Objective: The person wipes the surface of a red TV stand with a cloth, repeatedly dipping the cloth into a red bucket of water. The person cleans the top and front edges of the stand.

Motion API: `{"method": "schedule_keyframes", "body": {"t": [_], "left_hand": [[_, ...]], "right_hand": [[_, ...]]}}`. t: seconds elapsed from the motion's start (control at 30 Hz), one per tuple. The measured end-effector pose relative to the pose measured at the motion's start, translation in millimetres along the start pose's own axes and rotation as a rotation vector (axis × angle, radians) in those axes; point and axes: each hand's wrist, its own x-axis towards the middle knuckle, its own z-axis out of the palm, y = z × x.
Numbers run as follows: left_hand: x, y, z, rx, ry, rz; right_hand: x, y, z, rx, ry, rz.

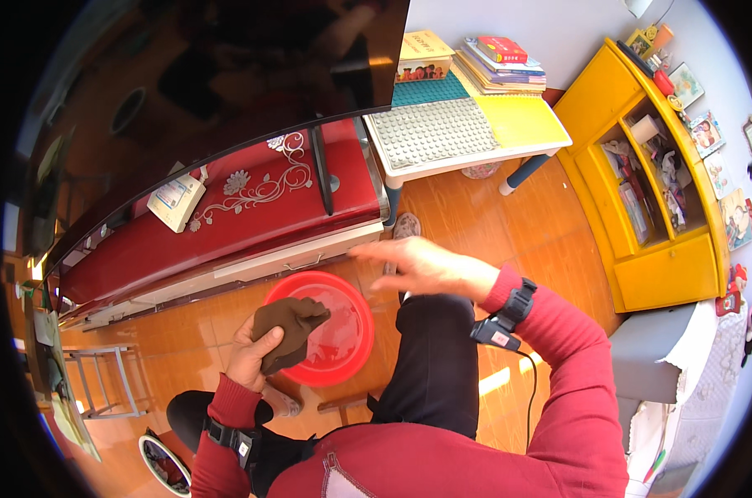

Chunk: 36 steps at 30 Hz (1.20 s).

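Observation:
A brown cloth [289,328] is bunched in my left hand [251,353], the thumb pressed over its near side. The cloth hangs over the left part of a red plastic basin [366,330], which stands on the floor before me and holds what looks like water. To the upper right of the basin, my right hand [423,266] is raised above my knee, fingers apart and stretched to the left, with nothing held in it.
A red cabinet [351,180] with a large television [226,68] stands just beyond the basin. Right of it is a small table [528,121] with building-block plates and stacked books. A yellow cupboard [668,274] stands at right, a metal-framed stool [111,380] at left.

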Motion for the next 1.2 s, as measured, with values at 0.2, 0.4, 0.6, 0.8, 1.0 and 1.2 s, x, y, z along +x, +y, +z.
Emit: {"method": "schedule_keyframes", "body": {"t": [0.2, 0.4, 0.6, 0.8, 1.0, 1.2], "left_hand": [[25.0, -5.8, 26.6, -0.090, 0.009, 0.122], [21.1, -16.8, 10.6, -0.033, -0.081, 0.113], [11.2, -26.1, -7.6, -0.019, -0.163, 0.053], [6.6, -20.9, -15.4, -0.075, -0.213, 0.061], [6.8, -12.2, -25.3, -0.181, -0.317, 0.028], [6.9, -3.2, -67.4, -0.095, -0.388, -0.021]], "right_hand": [[45.1, -45.9, 50.3, 0.178, -0.086, -0.051], [57.3, -43.5, 77.3, 0.316, -0.119, 0.097], [70.0, -45.0, 107.8, 0.295, -0.031, 0.054], [84.5, -58.7, 121.4, 0.342, 0.049, 0.200], [91.6, -63.4, 131.3, 0.427, 0.218, 0.127], [99.1, -69.5, 127.3, 0.480, 0.344, 0.260]]}}
